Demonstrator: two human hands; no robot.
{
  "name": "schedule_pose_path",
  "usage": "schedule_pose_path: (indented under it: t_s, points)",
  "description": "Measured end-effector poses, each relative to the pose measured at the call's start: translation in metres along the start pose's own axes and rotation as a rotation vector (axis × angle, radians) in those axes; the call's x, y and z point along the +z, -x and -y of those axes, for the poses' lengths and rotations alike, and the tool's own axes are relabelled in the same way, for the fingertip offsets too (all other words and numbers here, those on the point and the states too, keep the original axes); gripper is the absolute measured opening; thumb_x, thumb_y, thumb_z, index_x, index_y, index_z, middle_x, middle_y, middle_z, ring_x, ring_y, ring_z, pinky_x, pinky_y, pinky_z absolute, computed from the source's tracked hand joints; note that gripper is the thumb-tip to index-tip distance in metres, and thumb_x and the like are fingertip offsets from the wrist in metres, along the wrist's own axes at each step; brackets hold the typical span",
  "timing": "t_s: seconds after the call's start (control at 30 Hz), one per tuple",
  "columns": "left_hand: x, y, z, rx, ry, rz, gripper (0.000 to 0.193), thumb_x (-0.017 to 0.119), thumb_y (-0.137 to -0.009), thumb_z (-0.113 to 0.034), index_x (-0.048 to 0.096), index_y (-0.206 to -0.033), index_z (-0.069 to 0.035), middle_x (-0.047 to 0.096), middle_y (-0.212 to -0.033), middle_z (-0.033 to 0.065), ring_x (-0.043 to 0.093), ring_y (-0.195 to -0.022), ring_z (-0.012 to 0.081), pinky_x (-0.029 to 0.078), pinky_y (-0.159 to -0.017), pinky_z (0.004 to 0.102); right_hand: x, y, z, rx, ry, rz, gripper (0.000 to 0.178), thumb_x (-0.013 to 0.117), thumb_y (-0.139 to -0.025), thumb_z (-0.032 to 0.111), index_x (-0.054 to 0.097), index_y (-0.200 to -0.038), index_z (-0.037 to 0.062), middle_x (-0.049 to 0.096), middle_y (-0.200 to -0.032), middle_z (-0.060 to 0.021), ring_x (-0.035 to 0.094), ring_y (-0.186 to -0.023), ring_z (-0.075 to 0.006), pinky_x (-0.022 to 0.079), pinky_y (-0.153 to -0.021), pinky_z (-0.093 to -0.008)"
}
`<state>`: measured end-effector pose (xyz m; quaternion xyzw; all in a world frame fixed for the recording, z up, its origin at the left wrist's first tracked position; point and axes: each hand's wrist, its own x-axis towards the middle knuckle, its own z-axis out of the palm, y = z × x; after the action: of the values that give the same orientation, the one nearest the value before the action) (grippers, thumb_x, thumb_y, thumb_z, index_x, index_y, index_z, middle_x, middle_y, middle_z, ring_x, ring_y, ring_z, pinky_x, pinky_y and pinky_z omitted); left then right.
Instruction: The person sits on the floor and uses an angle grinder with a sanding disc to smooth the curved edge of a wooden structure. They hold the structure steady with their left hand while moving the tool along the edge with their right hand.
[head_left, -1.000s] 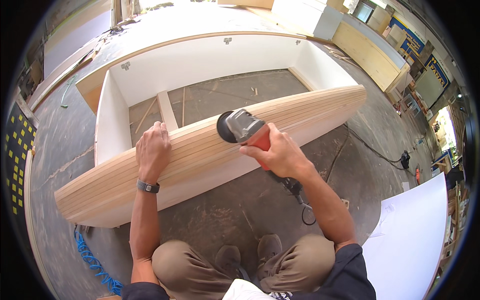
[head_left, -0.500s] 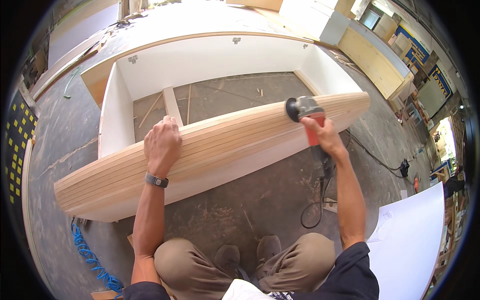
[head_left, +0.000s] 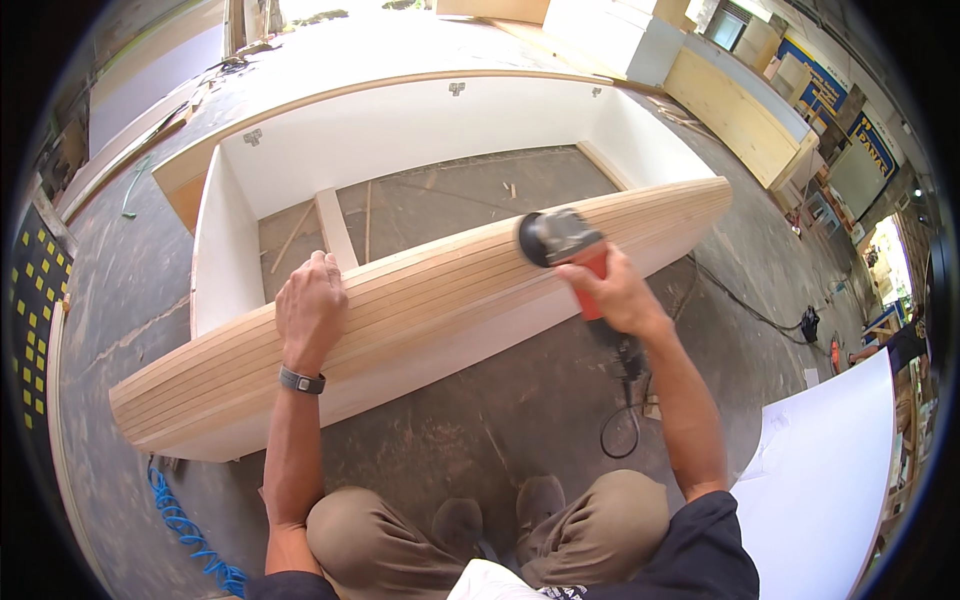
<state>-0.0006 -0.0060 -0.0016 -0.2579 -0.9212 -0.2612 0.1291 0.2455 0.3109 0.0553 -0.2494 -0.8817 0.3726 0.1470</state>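
Observation:
A long, curved front of pale wooden slats [head_left: 440,290] lies across a white cabinet frame [head_left: 370,150], tilted up toward the right. My left hand [head_left: 312,312] rests on it left of centre, fingers curled over its upper edge. In my right hand [head_left: 622,298] is a red and grey angle grinder [head_left: 592,268], gripped round its body. The grinder's round dark disc [head_left: 533,240] is at the slats' upper edge, right of centre; I cannot tell whether it touches the wood. A black power cord [head_left: 628,400] hangs from the grinder's rear.
A coiled blue air hose [head_left: 185,530] lies at lower left. White sheet material [head_left: 820,480] stands at lower right. The dark cable [head_left: 750,310] runs over the floor on the right. Wooden cabinets [head_left: 735,105] stand far right. A dark sleeve [head_left: 908,345] shows at the right edge.
My right hand has moved the grinder left along the upper edge of the slats, with its body now more slanted. My left hand keeps its hold on the same stretch of edge.

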Motion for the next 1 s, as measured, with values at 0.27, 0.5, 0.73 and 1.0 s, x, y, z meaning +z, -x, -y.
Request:
schedule_pose_path:
  t_s: [0.27,0.5,0.73,1.0]
  points:
    - [0.000,0.000,-0.004,0.009,0.001,-0.003,0.040,0.042,-0.114,-0.026,0.067,-0.096,0.000,0.076,-0.097,0.0236,0.074,-0.090,0.0434,0.056,-0.083,0.0537,-0.087,-0.038,-0.097,0.193,-0.158,-0.212,0.054,0.077,-0.095,0.055,0.079,-0.110,0.0032,0.073,-0.096,-0.0038,0.067,-0.087,-0.0137,0.053,-0.079,-0.0318]
    - [-0.002,-0.001,-0.006,-0.021,0.001,0.005,0.040,0.042,-0.114,-0.027,0.068,-0.097,0.000,0.077,-0.099,0.0233,0.074,-0.091,0.0430,0.056,-0.085,0.0535,-0.029,-0.027,-0.030,0.004,-0.094,-0.058,0.065,0.080,-0.091,0.062,0.075,-0.113,0.0006,0.071,-0.094,-0.0047,0.067,-0.085,-0.0162,0.054,-0.079,-0.0332]
    - [-0.004,0.000,-0.002,-0.012,0.027,0.004,0.040,0.042,-0.114,-0.028,0.065,-0.095,-0.001,0.075,-0.095,0.0235,0.072,-0.091,0.0447,0.055,-0.083,0.0543,0.040,-0.006,0.067,0.004,0.220,0.188,0.094,0.076,-0.089,0.069,0.061,-0.133,-0.0118,0.074,-0.120,-0.0291,0.073,-0.117,-0.0387,0.056,-0.103,-0.0446]
    - [-0.002,0.001,0.000,-0.009,0.025,-0.007,0.042,0.042,-0.115,-0.029,0.064,-0.095,0.000,0.074,-0.095,0.0236,0.071,-0.092,0.0453,0.054,-0.083,0.0543,-0.011,-0.025,0.005,0.057,-0.025,0.095,0.073,0.078,-0.091,0.062,0.072,-0.124,-0.0021,0.076,-0.107,-0.0133,0.072,-0.099,-0.0244,0.057,-0.091,-0.0390]
